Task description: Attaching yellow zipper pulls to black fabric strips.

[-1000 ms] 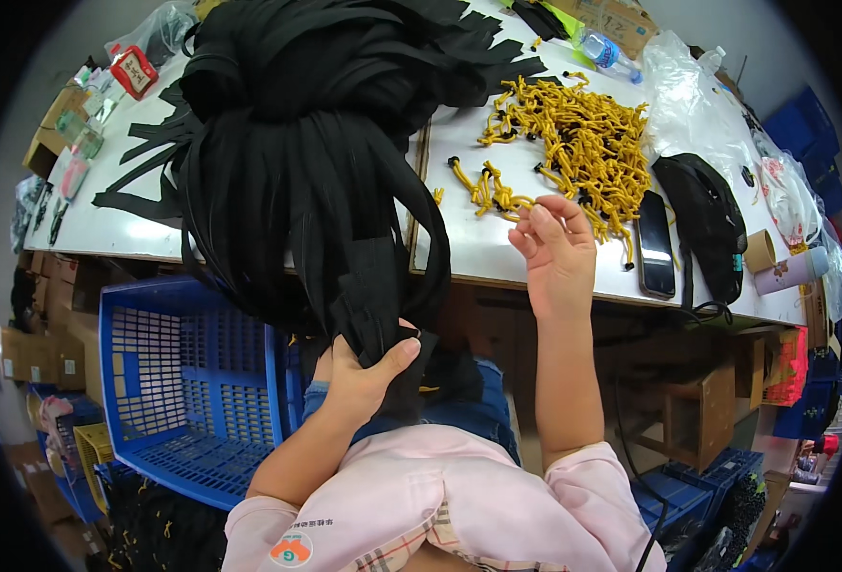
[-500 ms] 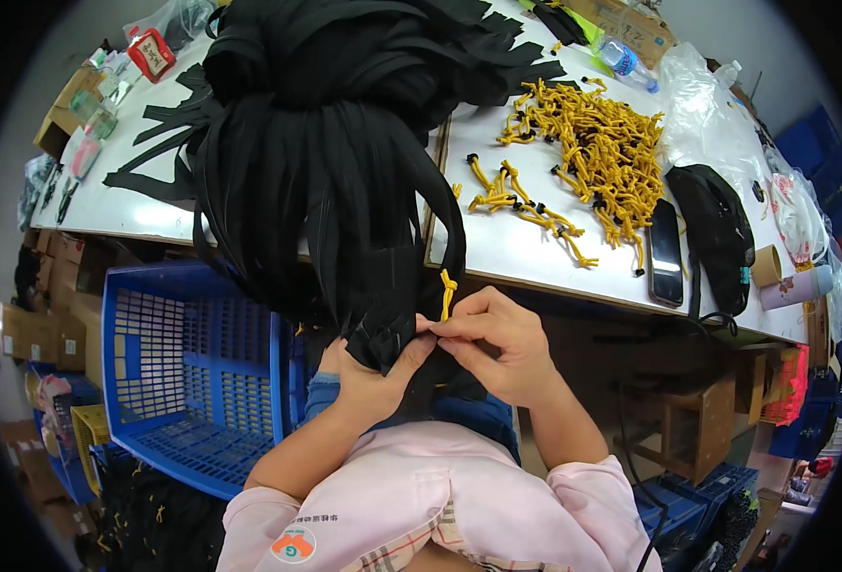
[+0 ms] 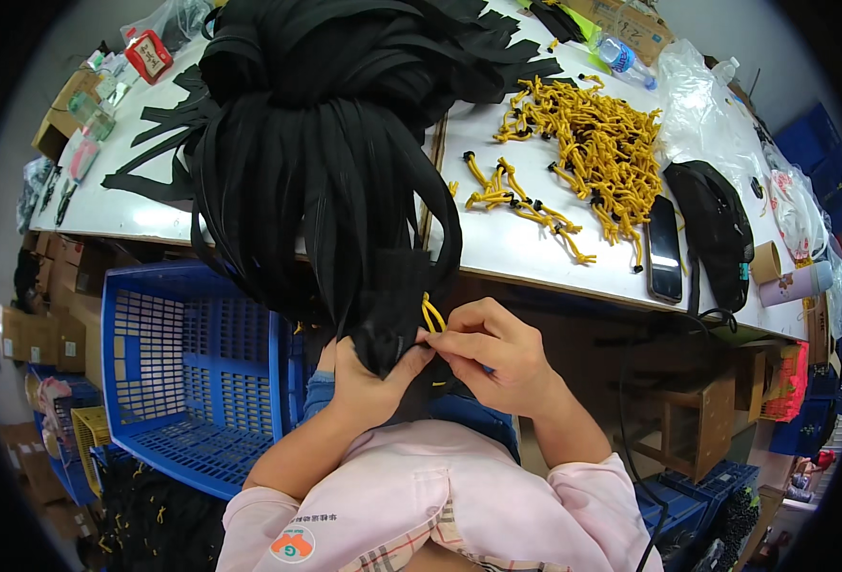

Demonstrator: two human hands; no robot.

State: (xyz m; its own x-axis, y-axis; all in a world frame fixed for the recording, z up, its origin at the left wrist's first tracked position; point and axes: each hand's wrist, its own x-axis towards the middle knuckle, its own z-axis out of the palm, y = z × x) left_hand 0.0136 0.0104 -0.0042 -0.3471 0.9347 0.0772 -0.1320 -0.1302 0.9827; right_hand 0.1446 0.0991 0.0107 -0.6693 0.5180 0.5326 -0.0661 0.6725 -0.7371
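Note:
A big heap of long black zipper tapes (image 3: 297, 181) lies on the white table and hangs over its front edge toward me. My left hand (image 3: 371, 383) is closed around the gathered lower ends of the tapes. Just right of it, my right hand (image 3: 499, 357) pinches a yellow cord pull (image 3: 431, 313) against the tape ends, thumb and forefinger together. The cord forms a loop above my fingertips; its lower end is hidden by them. On the table at right lies a pile of yellow cord pulls (image 3: 612, 157) with black ends, several loose ones beside it.
A blue plastic crate (image 3: 192, 381) stands below the table at left. Right of the cord pile lie a dark phone (image 3: 664, 250) and a black pouch (image 3: 712, 224). A cup (image 3: 798, 284), a plastic bottle (image 3: 626, 62) and clear bags (image 3: 702, 110) are farther along. A wooden stool (image 3: 698, 424) stands below right.
The yellow cord stood upright with its knot on top; now it bends as a loop, lower and further left, against the tapes. My right hand has shifted only slightly.

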